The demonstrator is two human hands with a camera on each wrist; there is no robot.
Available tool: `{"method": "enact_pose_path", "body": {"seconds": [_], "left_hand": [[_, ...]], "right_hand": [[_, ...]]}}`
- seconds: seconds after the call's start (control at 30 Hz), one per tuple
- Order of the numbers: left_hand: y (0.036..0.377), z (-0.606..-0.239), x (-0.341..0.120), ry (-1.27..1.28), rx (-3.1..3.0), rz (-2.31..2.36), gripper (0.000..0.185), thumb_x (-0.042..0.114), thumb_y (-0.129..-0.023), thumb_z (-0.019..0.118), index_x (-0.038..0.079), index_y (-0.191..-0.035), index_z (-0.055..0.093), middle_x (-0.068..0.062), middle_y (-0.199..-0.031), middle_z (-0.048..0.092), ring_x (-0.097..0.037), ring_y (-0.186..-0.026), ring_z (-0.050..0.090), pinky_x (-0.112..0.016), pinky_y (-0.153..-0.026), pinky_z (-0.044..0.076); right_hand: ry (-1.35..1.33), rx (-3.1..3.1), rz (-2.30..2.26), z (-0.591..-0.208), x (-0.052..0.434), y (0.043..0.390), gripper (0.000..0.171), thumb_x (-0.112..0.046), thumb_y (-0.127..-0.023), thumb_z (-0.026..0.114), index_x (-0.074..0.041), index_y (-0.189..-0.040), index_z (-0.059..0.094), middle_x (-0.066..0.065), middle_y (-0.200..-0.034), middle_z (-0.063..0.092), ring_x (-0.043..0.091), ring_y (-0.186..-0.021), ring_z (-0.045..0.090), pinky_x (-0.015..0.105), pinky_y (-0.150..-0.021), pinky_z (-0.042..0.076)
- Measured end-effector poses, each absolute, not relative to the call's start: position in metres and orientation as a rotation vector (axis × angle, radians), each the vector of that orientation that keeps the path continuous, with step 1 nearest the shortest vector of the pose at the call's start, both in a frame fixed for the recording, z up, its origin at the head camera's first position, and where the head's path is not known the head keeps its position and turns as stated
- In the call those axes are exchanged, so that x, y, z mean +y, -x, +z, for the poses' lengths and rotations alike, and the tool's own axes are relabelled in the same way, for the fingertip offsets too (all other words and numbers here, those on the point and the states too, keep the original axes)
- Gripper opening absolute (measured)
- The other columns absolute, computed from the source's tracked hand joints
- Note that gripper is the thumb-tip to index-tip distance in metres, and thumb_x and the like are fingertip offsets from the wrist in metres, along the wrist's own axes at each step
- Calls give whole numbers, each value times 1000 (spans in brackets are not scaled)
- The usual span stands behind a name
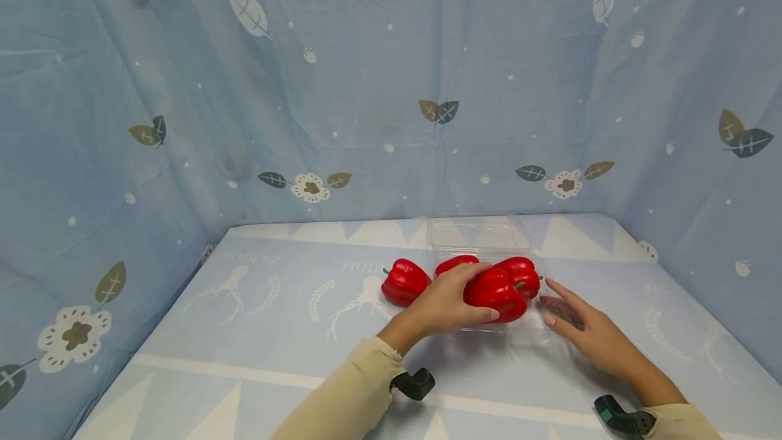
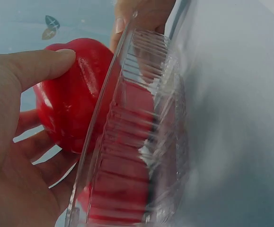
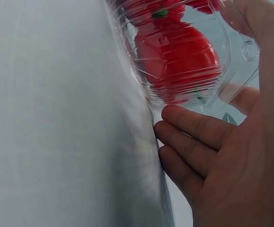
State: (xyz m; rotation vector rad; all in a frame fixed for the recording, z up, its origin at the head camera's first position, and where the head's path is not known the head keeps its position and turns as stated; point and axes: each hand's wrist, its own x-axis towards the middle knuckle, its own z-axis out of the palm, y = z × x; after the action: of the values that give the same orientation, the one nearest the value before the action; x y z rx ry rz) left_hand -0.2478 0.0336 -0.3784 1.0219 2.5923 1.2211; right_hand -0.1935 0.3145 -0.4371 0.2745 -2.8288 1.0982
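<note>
Left hand point(image 1: 449, 304) grasps pepper point(image 1: 496, 294), centre-right of frame, over clear box point(image 1: 476, 233). Right hand point(image 1: 586, 328) flat, fingers straight, steadying box edge. Lower pepper gently; keep box braced against sliding.

Walls: pale blue fabric curtain with leaf and flower print point(image 1: 342, 87), hung on three sides.
Surface: light blue and white patterned table cover point(image 1: 256, 318).
Light: soft, even.

Held pepper point(image 1: 493, 294): I see it glossy red, at the near edge of the box.
Clear plastic box point(image 1: 480, 234): open, right of centre.
</note>
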Motion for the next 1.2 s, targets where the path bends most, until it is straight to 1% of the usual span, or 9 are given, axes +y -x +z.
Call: {"method": "enact_pose_path", "body": {"seconds": [0.37,0.57,0.67,0.83,1.0,1.2], "left_hand": [[246,-383,44,-1002,2621,1207,71,34,-74,80,31,-137,47,14,-124,55,-6,-109,52,-24,-76,51],[244,-384,52,-1022,2688,1102,73,37,-73,80,29,-138,47,14,-127,53,-6,-111,50,-26,-81,51],[243,-384,55,-1021,2712,1058,73,38,-74,80,28,-138,46,13,-127,52,-6,-111,49,-26,-81,51],[244,-385,58,-1030,2737,1000,74,40,-74,79,28,-140,46,12,-128,52,-6,-112,49,-27,-82,51],[243,-384,62,-1052,2751,959,74,41,-76,77,30,-141,44,12,-130,53,-7,-112,50,-28,-82,51],[242,-384,65,-1134,2781,896,72,40,-79,75,34,-142,42,14,-133,52,-6,-117,50,-31,-87,50]], "right_hand": [[-274,-2835,1058,-436,312,193,72,-44,-93,56,-21,-152,22,21,-134,52,42,-124,47,61,-89,44],[-277,-2834,1050,-435,312,192,73,-46,-93,56,-20,-152,23,20,-134,53,43,-125,46,61,-90,43],[-288,-2827,1064,-435,312,191,73,-47,-92,56,-21,-152,23,20,-134,53,42,-125,46,61,-90,43],[-299,-2832,1080,-436,314,191,76,-48,-91,58,-24,-152,21,19,-135,52,43,-126,45,65,-90,40],[-314,-2832,1079,-438,317,191,80,-45,-88,63,-23,-153,20,20,-135,51,44,-126,45,69,-90,37],[-325,-2829,1085,-439,318,192,82,-42,-87,66,-22,-153,21,21,-135,51,45,-124,46,68,-90,37]]}}
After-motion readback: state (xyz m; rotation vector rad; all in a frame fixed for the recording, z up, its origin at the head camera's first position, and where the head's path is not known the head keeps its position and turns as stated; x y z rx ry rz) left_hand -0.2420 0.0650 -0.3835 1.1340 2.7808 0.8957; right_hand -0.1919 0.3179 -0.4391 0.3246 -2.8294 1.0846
